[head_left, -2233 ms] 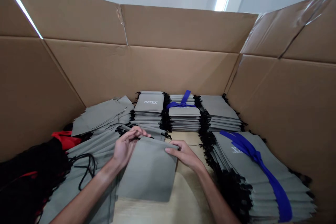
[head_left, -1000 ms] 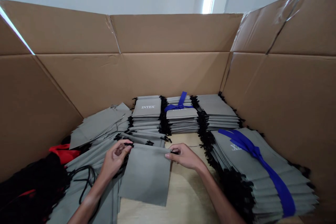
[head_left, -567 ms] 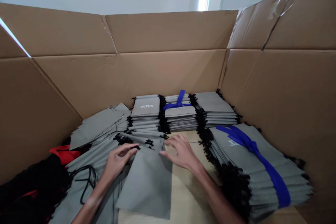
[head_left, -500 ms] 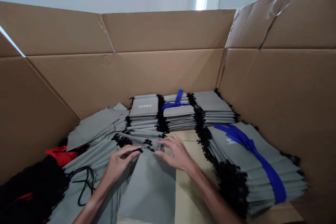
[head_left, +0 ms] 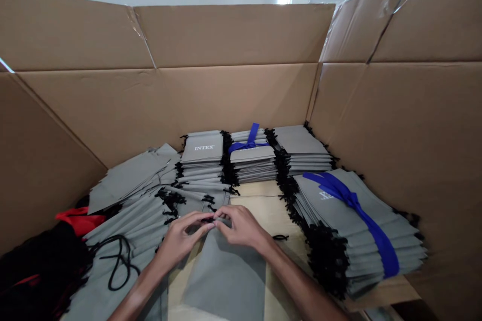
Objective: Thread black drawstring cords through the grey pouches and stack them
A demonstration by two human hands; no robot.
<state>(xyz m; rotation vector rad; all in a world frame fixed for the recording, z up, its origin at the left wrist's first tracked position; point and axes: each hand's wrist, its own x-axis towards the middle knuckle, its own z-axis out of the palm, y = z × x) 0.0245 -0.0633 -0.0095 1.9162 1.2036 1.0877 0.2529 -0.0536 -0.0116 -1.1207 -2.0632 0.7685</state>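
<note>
Left of grey pouch (head_left: 226,276): slack black cord (head_left: 116,261) on flat fabric. Left hand (head_left: 181,241), right hand (head_left: 241,225) pinch pouch's top edge, fingertips meeting, perhaps on drawstring. Right of pouch: ribbon-tied stack (head_left: 357,230). Pouch lies inside cardboard box (head_left: 226,95).

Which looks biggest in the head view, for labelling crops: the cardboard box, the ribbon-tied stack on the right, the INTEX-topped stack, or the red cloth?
1. cardboard box
2. ribbon-tied stack on the right, though it lies nearer the camera
3. INTEX-topped stack
4. red cloth, partly hidden
</note>
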